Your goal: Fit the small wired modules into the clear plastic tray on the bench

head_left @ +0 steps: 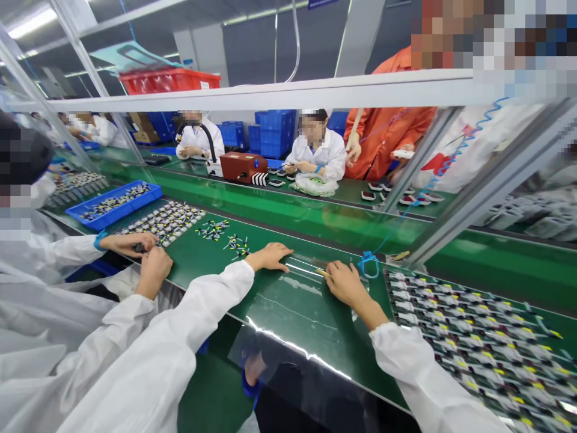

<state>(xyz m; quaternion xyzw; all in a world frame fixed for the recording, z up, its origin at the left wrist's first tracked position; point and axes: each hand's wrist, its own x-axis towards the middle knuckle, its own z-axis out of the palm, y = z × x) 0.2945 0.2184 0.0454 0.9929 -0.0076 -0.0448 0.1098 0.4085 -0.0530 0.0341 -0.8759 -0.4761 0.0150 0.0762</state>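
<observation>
My left hand (270,257) rests palm down on the green bench (198,264), fingers curled at the edge of a clear plastic sheet (293,313) that lies flat before me. My right hand (345,282) sits on the same sheet and pinches a thin yellowish stick (323,272) that points left. Both arms are in white sleeves. Small bundles of black and yellow parts (237,243) lie just beyond my left hand.
A tray of many small parts (473,343) fills the bench to my right. A co-worker's hands (144,255) work at my left, beside a grid of parts (166,219) and a blue bin (112,204). A slanted metal post (473,192) and blue coiled cord (367,264) stand behind. More workers sit across the conveyor.
</observation>
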